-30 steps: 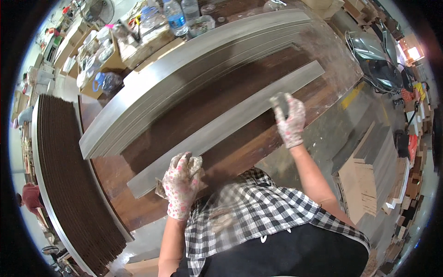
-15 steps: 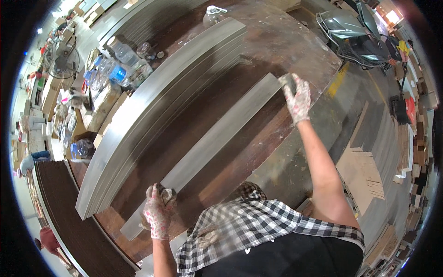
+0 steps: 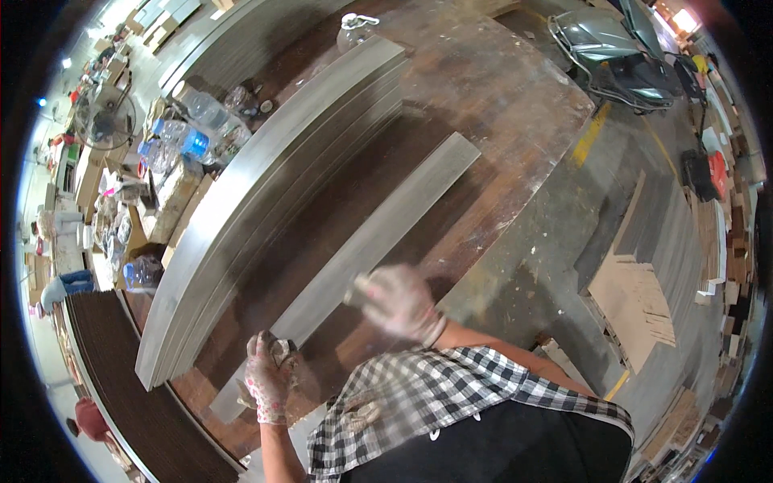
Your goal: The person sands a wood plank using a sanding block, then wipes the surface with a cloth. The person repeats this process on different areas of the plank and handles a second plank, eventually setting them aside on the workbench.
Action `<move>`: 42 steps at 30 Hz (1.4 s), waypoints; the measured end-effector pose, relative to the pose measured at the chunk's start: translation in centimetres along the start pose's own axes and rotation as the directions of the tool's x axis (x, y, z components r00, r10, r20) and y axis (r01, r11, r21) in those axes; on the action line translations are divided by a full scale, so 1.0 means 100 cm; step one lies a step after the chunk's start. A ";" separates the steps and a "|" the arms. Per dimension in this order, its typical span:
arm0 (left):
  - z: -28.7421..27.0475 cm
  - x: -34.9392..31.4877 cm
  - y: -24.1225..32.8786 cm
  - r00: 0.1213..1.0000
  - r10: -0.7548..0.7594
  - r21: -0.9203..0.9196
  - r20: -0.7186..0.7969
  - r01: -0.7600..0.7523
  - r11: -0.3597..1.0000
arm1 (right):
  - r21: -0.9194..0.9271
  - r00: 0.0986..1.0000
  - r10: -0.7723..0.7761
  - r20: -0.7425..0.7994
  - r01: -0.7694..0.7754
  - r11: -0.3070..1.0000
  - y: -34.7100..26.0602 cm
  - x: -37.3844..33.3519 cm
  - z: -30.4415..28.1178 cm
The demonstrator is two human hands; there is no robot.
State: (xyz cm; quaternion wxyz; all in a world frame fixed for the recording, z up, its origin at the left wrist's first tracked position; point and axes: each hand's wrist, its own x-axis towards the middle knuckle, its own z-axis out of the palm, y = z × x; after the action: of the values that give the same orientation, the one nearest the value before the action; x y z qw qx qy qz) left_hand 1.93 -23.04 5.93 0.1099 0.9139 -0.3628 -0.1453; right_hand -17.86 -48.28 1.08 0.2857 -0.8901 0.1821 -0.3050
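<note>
A long, narrow grey board [image 3: 386, 221] lies slantwise on the brown worktable, its near end at the lower left. My left hand [image 3: 267, 378], in a white floral glove with grey stains, is closed at the board's near part; a crumpled greyish patch shows at its fingers, and I cannot tell whether it is a cloth or the dirty glove. Above the board's right edge, around its middle, is my right hand [image 3: 398, 304], gloved alike and blurred by motion. Its fingers are closed on a small grey-tan piece [image 3: 357, 290] whose kind I cannot make out.
Left of the board stands a curved-looking stack of grey boards [image 3: 266, 193]. Beyond it are plastic bottles [image 3: 197, 141] and a large jug [image 3: 354, 30]. A dark brown stack [image 3: 133, 386] adjoins the table at lower left. A scooter [image 3: 616, 68] and wood panels [image 3: 636, 306] stand right.
My right hand has come back from the board's far end toward my body, near its middle. The left hand stays at the near part, shifted only slightly.
</note>
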 end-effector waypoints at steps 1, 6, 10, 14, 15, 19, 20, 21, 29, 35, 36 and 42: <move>0.002 -0.004 -0.010 1.000 -0.010 0.024 0.000 0.010 1.000 | 0.040 0.994 0.098 -0.037 -0.096 0.995 0.017 0.009 -0.006; 0.006 0.004 -0.020 0.999 -0.006 -0.005 0.039 0.006 1.000 | -0.231 0.922 0.180 -0.342 -0.268 0.935 0.093 0.028 -0.050; 0.011 -0.012 -0.028 0.971 0.052 -0.345 -0.235 -0.133 0.929 | -0.172 0.995 0.061 -0.084 -0.075 0.982 0.023 0.001 0.017; 0.002 -0.040 -0.036 0.972 -0.011 -0.473 -0.237 -0.105 0.875 | 0.168 0.943 -0.183 0.279 0.139 0.976 -0.063 -0.020 0.099; -0.004 -0.046 -0.046 0.971 -0.001 -0.459 -0.238 -0.112 0.881 | 0.077 0.944 -0.272 0.188 0.262 0.962 -0.084 -0.022 0.111; 0.008 -0.082 -0.082 0.940 -0.057 -0.589 -0.335 -0.162 0.792 | -0.175 0.996 -0.066 -0.057 0.055 0.983 -0.043 -0.008 0.097; 0.011 -0.087 -0.089 0.951 -0.110 -0.628 -0.289 -0.102 0.772 | -0.203 0.990 -0.016 -0.143 -0.013 0.979 -0.034 -0.010 0.098; 0.011 -0.089 -0.094 0.957 -0.137 -0.607 -0.255 -0.048 0.793 | -0.166 0.990 0.021 -0.138 -0.044 0.985 -0.035 -0.015 0.101; 0.021 -0.132 -0.134 0.945 -0.160 -0.697 -0.285 -0.090 0.711 | 0.042 0.865 -0.347 0.363 0.356 0.933 -0.186 -0.034 0.211; 0.015 -0.142 -0.127 0.911 -0.290 -0.738 -0.292 -0.022 0.674 | 0.026 0.952 -0.175 0.251 0.174 0.984 -0.135 -0.014 0.149; 0.012 -0.138 -0.118 0.918 -0.295 -0.748 -0.264 -0.002 0.663 | -0.039 0.966 -0.126 0.226 0.139 0.990 -0.119 -0.004 0.125; 0.002 -0.071 -0.068 0.825 0.054 -0.507 -0.563 -0.397 0.765 | -0.268 0.929 0.271 -0.254 -0.337 0.903 0.000 0.024 0.028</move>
State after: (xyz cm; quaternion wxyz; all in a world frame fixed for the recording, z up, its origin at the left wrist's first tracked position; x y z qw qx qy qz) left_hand 1.19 -13.33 4.96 0.5060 0.7813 -0.3652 0.0125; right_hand -14.20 -48.40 0.26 0.1672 -0.8466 0.3936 -0.3170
